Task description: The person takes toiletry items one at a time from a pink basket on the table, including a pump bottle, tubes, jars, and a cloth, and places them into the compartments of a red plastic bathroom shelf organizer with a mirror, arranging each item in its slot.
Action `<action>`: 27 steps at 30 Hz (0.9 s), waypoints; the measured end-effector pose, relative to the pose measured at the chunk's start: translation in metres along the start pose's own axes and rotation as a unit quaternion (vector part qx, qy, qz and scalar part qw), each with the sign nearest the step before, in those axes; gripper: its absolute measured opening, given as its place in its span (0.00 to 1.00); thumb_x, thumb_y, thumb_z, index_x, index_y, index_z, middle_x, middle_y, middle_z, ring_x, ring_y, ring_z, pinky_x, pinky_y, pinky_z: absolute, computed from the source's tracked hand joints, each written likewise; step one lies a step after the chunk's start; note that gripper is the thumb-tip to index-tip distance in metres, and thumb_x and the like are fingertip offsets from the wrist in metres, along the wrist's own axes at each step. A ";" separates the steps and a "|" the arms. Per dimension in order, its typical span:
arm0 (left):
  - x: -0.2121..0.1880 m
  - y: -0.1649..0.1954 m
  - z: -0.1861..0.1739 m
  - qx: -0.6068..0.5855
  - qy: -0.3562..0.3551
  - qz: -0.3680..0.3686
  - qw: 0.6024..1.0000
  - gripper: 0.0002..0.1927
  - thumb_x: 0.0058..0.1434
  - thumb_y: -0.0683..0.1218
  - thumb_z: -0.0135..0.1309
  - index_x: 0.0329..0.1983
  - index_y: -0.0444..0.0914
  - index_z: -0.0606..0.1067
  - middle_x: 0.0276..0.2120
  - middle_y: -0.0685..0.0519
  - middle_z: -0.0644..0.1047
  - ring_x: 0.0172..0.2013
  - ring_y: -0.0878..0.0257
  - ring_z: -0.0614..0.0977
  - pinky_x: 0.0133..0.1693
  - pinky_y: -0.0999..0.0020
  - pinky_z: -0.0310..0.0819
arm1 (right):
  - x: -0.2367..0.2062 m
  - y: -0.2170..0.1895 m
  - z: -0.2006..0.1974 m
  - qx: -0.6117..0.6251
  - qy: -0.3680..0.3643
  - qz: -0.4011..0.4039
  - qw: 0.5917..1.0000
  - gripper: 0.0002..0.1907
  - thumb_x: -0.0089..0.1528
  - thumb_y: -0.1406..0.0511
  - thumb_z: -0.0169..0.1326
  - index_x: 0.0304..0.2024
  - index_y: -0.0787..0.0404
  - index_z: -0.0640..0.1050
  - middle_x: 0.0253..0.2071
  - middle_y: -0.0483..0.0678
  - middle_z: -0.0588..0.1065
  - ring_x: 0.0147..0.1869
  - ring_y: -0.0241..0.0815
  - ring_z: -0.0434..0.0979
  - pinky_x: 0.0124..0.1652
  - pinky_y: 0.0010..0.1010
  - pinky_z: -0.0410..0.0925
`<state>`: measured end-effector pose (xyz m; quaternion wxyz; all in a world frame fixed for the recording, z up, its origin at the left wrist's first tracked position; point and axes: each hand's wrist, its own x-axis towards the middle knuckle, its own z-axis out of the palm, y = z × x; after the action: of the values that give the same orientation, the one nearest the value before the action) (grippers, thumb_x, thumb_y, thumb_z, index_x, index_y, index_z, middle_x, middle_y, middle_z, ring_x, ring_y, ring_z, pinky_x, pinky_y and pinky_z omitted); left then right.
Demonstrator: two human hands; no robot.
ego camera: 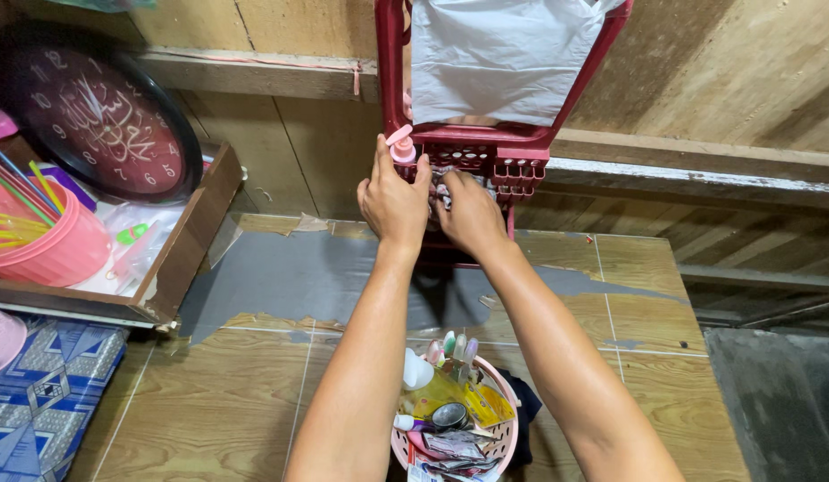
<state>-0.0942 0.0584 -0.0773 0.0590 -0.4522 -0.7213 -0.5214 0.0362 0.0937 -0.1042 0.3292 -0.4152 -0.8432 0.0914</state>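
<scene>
My left hand (392, 201) is wrapped around a small pink pump bottle (400, 145) at the front left corner of a dark red plastic rack (486, 152) that stands against the wooden wall. My right hand (468, 212) reaches into the rack's lower tier just beside it, with its fingers curled among small items that I cannot make out. A pale plastic bag (499, 58) hangs over the rack's upper part. Below my forearms sits a round pink basket (504, 437) packed with bottles, tubes and sachets.
A wooden drawer (187, 241) lies on the floor at left, holding a pink cup of coloured straws (40, 236) and a round dark wall clock (102, 120). A blue patterned cloth (40, 393) covers the lower left. Wood-look flooring has a torn grey patch (281, 277).
</scene>
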 end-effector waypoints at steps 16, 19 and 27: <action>0.003 -0.006 -0.002 0.008 -0.004 0.004 1.000 0.39 0.59 0.59 0.62 0.68 0.35 0.68 0.54 0.41 0.80 0.48 0.47 0.83 0.59 0.50 0.67 | -0.006 -0.004 -0.009 0.076 0.037 -0.080 0.993 0.18 0.53 0.77 0.56 0.46 0.65 0.74 0.46 0.59 0.74 0.54 0.63 0.73 0.51 0.49 0.67; 0.003 -0.006 -0.002 0.002 0.002 0.012 1.000 0.39 0.59 0.59 0.62 0.68 0.34 0.68 0.54 0.41 0.80 0.48 0.47 0.83 0.58 0.48 0.66 | -0.016 -0.007 -0.020 0.113 0.078 -0.084 0.987 0.17 0.53 0.79 0.55 0.44 0.65 0.74 0.46 0.58 0.74 0.53 0.62 0.74 0.50 0.46 0.68; 0.003 -0.003 -0.001 0.018 0.006 0.011 1.000 0.38 0.59 0.59 0.62 0.67 0.35 0.69 0.54 0.43 0.80 0.47 0.49 0.84 0.60 0.49 0.66 | -0.049 0.016 -0.061 -0.008 0.268 -0.104 0.958 0.21 0.53 0.79 0.55 0.50 0.67 0.74 0.55 0.62 0.71 0.59 0.65 0.74 0.57 0.48 0.69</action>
<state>-0.0989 0.0596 -0.0772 0.0774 -0.4561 -0.7251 -0.5102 0.1064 0.0589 -0.0880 0.5477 -0.3370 -0.7631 -0.0646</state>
